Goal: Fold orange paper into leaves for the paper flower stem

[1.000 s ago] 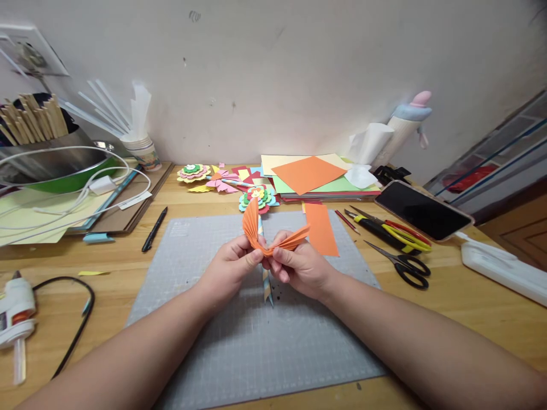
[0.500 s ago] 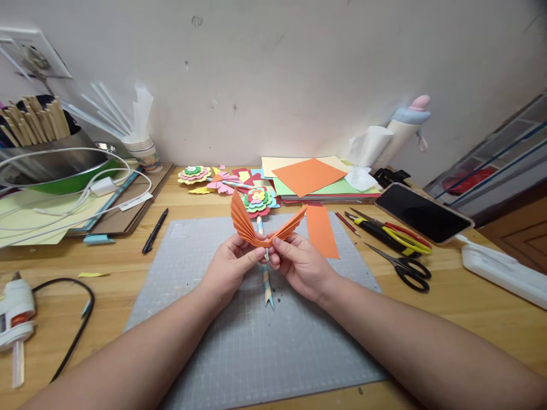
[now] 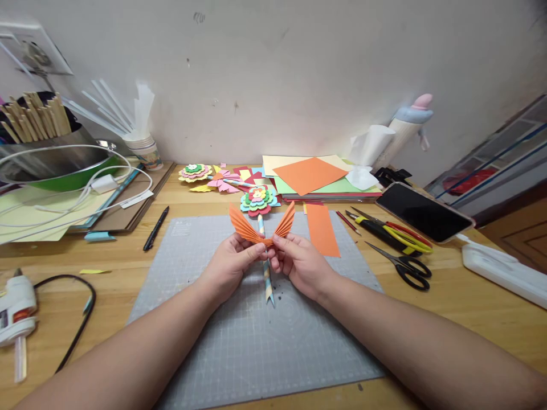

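Left hand (image 3: 233, 266) and right hand (image 3: 300, 265) both pinch the orange pleated paper fan (image 3: 241, 226) at its centre, mid-frame above the cutting mat (image 3: 256, 341). Looks like pleat-spreading; centre grip must hold tight.

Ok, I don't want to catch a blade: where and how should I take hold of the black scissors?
Probably by the handle loops, bringing the right hand, pinching the pleated orange paper, in from the near right. The black scissors lie flat on the table, blades together, tips pointing far-left toward the grey mat, loops at the near-right end.
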Motion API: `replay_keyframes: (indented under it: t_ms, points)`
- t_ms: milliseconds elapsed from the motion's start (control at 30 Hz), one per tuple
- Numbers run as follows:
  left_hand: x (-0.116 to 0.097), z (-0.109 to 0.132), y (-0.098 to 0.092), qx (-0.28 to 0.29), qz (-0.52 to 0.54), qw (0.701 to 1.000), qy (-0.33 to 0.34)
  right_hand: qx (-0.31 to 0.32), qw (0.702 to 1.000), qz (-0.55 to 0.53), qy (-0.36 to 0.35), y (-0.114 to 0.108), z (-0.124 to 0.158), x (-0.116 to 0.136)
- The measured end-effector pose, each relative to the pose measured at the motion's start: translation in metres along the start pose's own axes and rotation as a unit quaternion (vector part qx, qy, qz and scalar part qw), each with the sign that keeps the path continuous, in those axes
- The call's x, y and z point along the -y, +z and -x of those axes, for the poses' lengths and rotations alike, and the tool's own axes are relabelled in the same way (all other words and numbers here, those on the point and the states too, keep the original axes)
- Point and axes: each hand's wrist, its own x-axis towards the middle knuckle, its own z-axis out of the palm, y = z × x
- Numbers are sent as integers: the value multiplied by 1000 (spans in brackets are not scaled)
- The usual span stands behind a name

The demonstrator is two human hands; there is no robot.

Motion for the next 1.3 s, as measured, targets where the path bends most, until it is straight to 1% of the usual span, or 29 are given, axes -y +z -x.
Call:
replay_keyframes:
  t_ms: [100, 167, 233, 300, 367, 433, 500, 633, 700, 733, 767, 900, 967, 1067, 1133, 1200, 1300]
  points:
    - [0, 0, 0, 42, -19, 999, 5, 6, 1000, -14, 15, 0, 0, 0]
    - [-1, 0, -1, 49, -27, 998, 1, 11, 1000, -16, 18, 0, 0, 0]
    - [-1, 0, -2, 36, -41, 998, 9, 16, 1000, -19, 15, 1, 1, -1]
    - [-1, 2, -2, -10, -84, 995, 49, 16, 1000, -17, 10, 1, 1, -1]
    - [-1, 4, -3, -63, -166, 978, 107, 12, 1000, -4, 8, 1, 1, 0]
    - [-2, 6, -3, -85, -252, 952, 155, 12, 1000, 11, 10, 1, 1, 1]
    - [-2, 7, -4, -72, -318, 926, 190, 17, 1000, 18, 18, 2, 2, 2]
    - [-2, 8, -6, -30, -405, 878, 251, 23, 998, 6, 54, 4, 4, 3]
    - [-2, 9, -6, -19, -425, 866, 263, 25, 997, 3, 68, 4, 4, 3]
    - [-2, 9, -5, -17, -423, 869, 257, 27, 997, 1, 70, 4, 4, 3]
    - [-3, 10, -3, -19, -411, 879, 239, 30, 997, -4, 69, 3, 4, 3]
    - [-2, 9, 0, -17, -301, 946, 116, 47, 997, -28, 58, -1, 1, 3]
    - [0, 7, -2, 2, -257, 964, 73, 56, 996, -36, 55, -2, 1, 3]
    - [3, 2, -9, 44, -215, 974, 49, 70, 994, -60, 60, -3, 0, 3]
    - [4, 0, -12, 63, -192, 978, 50, 76, 992, -78, 69, -3, 0, 3]
    - [3, -1, -13, 59, -176, 981, 52, 88, 989, -85, 78, -3, -1, 3]
    - [2, 0, -11, 36, -164, 985, 37, 110, 987, -73, 86, -4, 0, 3]
